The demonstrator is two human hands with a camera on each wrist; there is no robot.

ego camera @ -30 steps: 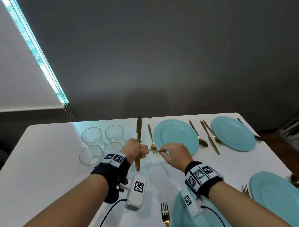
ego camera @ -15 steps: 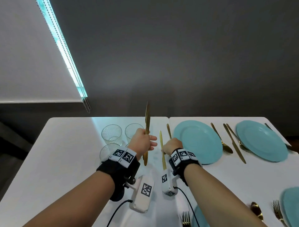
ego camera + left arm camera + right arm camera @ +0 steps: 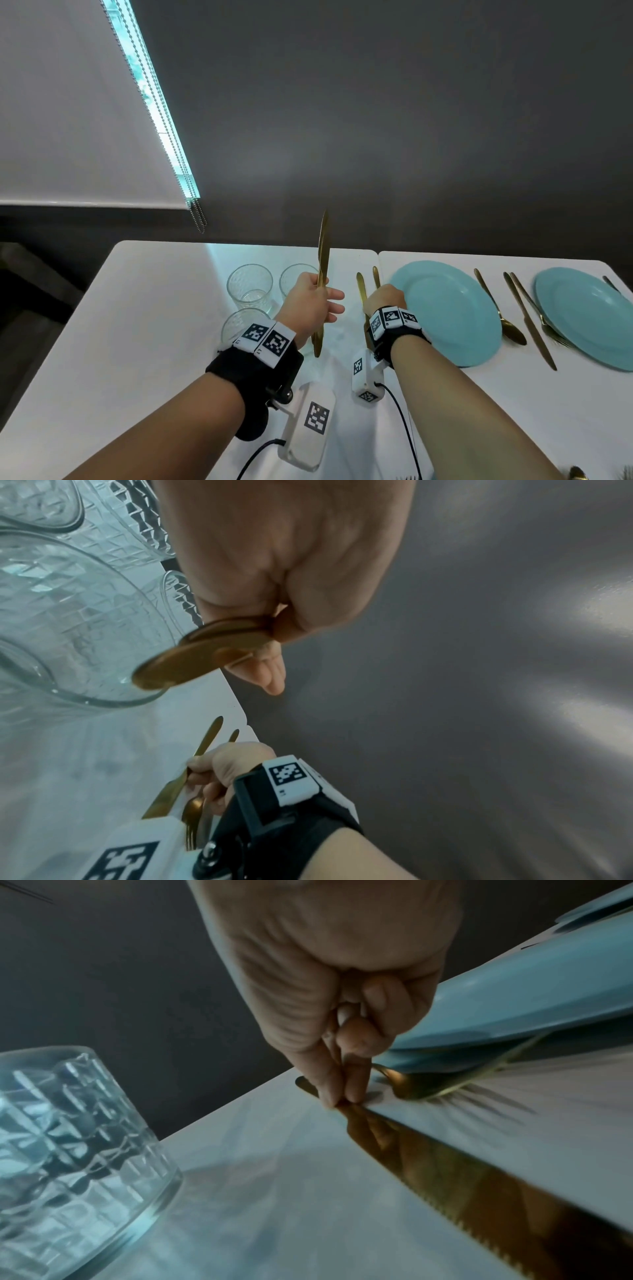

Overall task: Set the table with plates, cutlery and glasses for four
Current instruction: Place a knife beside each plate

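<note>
Left hand (image 3: 310,301): raised above the white table (image 3: 113,329), it grips upright gold metal cutlery (image 3: 322,260). The thumb and curled fingers close round the middle of the handles, while the remaining fingers extend toward the right. The left wrist view shows at least two rounded gold handle ends (image 3: 202,656) stacked below the fist. The exact number of pieces cannot be determined.

Right hand (image 3: 385,299): lowered to the table surface, it pinches the handle of a gold serrated table knife (image 3: 479,1185) between the thumb and fingertips (image 3: 354,1085). The knife lies flat on the table, with the blade pointing toward the person. A gold fork (image 3: 431,1088) lies just beside it, next to the rim of the nearer turquoise round plate (image 3: 448,311). The hand hides part of the fork in the head view.

Glasses: three clear faceted glass tumblers (image 3: 250,286) stand grouped at the far left area of the table, behind and beside the left hand.

Far place setting: a gold spoon (image 3: 498,308), a second gold knife (image 3: 529,322) and another gold fork (image 3: 541,308) lie between the nearer plate and a second turquoise plate (image 3: 589,315) at the right.
</note>
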